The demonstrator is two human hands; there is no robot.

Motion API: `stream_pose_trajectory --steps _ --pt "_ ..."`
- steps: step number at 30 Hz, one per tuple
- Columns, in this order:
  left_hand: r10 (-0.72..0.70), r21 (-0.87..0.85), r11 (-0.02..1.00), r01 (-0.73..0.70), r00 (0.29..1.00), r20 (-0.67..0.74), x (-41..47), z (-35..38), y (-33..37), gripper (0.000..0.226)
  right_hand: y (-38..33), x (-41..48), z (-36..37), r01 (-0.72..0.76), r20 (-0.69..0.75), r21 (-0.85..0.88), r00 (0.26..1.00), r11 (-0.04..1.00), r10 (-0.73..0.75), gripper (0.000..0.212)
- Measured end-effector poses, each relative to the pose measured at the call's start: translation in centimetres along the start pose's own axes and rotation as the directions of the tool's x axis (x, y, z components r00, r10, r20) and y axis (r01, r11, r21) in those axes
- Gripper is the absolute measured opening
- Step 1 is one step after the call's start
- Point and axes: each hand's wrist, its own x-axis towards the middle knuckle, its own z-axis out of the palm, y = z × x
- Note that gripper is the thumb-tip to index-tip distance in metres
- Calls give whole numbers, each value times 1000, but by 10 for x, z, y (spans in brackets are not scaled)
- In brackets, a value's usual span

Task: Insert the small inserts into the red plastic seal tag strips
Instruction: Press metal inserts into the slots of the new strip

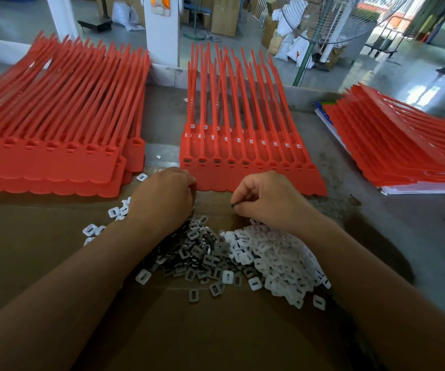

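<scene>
Just the one head view, so here goes. The middle sheet of red strips (242,172) lies flat on the table (363,210), heads toward the person and tails pointing away. That puts the row of sockets right at the near edge, where fingers can get at them.

Just in front of it, on a sheet of cardboard (162,330), sit the grey pile (200,253) of metal inserts and the white pile (274,253) of plastic ones. The two piles touch each other, so either kind is a short reach from the sockets.

The right hand (266,196) hovers between the piles and the sheet's near edge, thumb and forefinger pinched on a small dark insert (233,205). Looks to me like it's lining it up for a socket.

The left hand (162,194) is knuckles-up at the sheet's near left corner, fingers curled under. It's probably pinning the sheet so it doesn't slide, but the fingertips are hidden, so I can't tell if it's holding anything. The two hands are apart.

The first few sockets from the left look filled with dark bits and the ones further right look empty, so I'd guess this row is about half done. The left stack (55,156) and the right stack (403,145) of red strips sit off to either side, out of the way.
</scene>
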Motion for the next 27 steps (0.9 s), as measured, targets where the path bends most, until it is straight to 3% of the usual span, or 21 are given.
stream_pose_trajectory --steps 20,27 --pt "8 2 1000 -8 1000 -5 1 -1 -1 30 11 3 -8 33 -124 -28 992 999 -36 17" --pt "4 -4 1000 -4 1000 -5 0 0 -1 30 25 15 -21 -86 -237 82 966 993 104 14"
